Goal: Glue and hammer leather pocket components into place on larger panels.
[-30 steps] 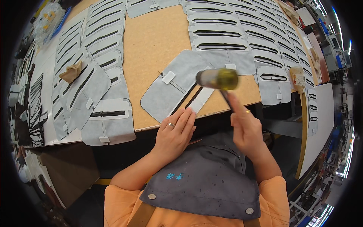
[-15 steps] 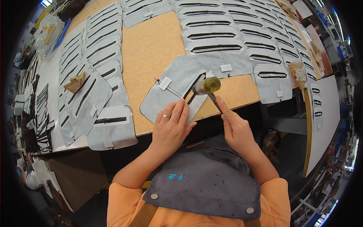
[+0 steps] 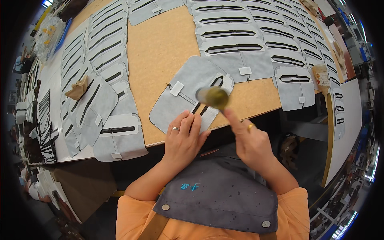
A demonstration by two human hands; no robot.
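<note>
the right hand point(image 3: 251, 141) is closed round the handle of a mallet point(image 3: 213, 97), forefinger stretched up along the handle; the mallet's olive-yellow head is blurred and sits over the grey panel point(image 3: 188, 94), at the panel's right part, above its dark slot. whether the head touches the panel cannot be told. the left hand point(image 3: 183, 138) grips nothing: it lies flat, fingers together and stretched, pressing on the lower edge of the panel just left of the slot, a ring on one finger. the right hand also wears a ring.

the panel lies tilted on the bare brown board point(image 3: 160, 48), its lower corner at the board's near edge, just above the two hands. a small white tab point(image 3: 176, 88) is stuck on the panel to the left of the mallet head.

above and to the right of the panel, rows of like grey pieces point(image 3: 240, 36) with black slots lie overlapping, running off toward the far right of the board. another piece point(image 3: 295, 88) lies to the right of the panel, near the board's edge, and a small bottle point(image 3: 321, 77) stands beyond it. to the left of the panel, more slotted pieces point(image 3: 106, 60) lie in a column, with a loose pile point(image 3: 90, 108) lower down and a crumpled brown scrap point(image 3: 77, 88) on it. below the panel, under the hands, hangs the person's grey apron point(image 3: 224, 196) over an orange shirt.
</note>
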